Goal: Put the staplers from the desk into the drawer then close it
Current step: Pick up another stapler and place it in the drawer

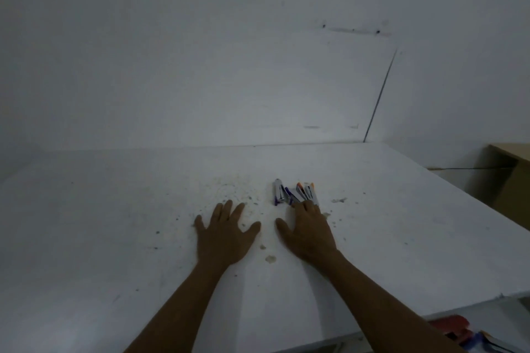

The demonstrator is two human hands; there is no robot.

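Note:
Three small staplers lie close together on the white desk (114,238): a silver and purple stapler (279,192) on the left, a dark purple stapler (295,195) in the middle and an orange-tipped stapler (309,191) on the right. My right hand (307,231) lies flat just in front of them, its fingertips touching the near ends of the middle and right ones. My left hand (225,233) rests palm down on the desk, fingers spread, left of the staplers and apart from them. At the bottom right, below the desk's edge, an open drawer (487,312) shows a red stapler (456,327).
The desk top is stained and speckled around the hands. A white wall rises behind the desk. A brown cardboard box (513,180) stands past the desk's right edge. Something blue and silver lies beside the red stapler in the drawer.

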